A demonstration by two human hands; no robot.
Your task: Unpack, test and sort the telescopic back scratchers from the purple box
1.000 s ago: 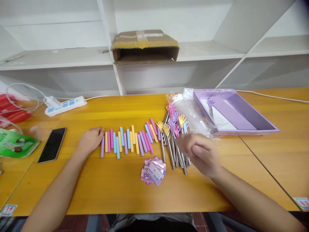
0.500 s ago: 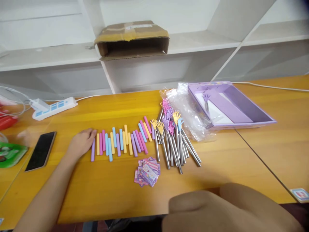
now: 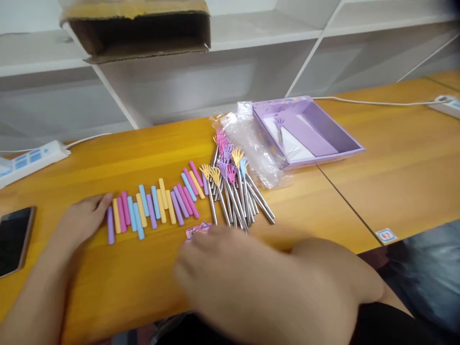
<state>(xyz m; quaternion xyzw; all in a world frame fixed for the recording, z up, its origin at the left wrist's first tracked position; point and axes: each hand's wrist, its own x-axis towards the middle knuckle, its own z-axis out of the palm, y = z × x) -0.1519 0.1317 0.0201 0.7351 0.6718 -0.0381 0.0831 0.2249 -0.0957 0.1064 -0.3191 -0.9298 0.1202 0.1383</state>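
Observation:
My left hand [image 3: 83, 218] lies on the table at the left end of a row of coloured foam sleeves [image 3: 151, 211], in purple, yellow, pink and blue. Its fingertips are at the upper end of the leftmost purple sleeve [image 3: 110, 225], and the fingers look loose rather than gripping. My right hand [image 3: 219, 263], smeared by motion, hangs over a pile of small printed cards [image 3: 197, 230] and hides most of it; its fingers cannot be made out. Just beyond lies a heap of metal back scratchers [image 3: 233, 191] with coloured hand-shaped heads.
Clear plastic bags [image 3: 257, 148] lie beside a shallow purple box [image 3: 323, 132] with one purple scratcher inside. A power strip [image 3: 34, 160] and a phone [image 3: 16, 239] are at left. An open cardboard box [image 3: 143, 36] sits on the white shelf behind.
My right hand has come in from the lower right and swung left over the cards. The view has shifted to the right. My left hand stays beside the leftmost purple sleeve.

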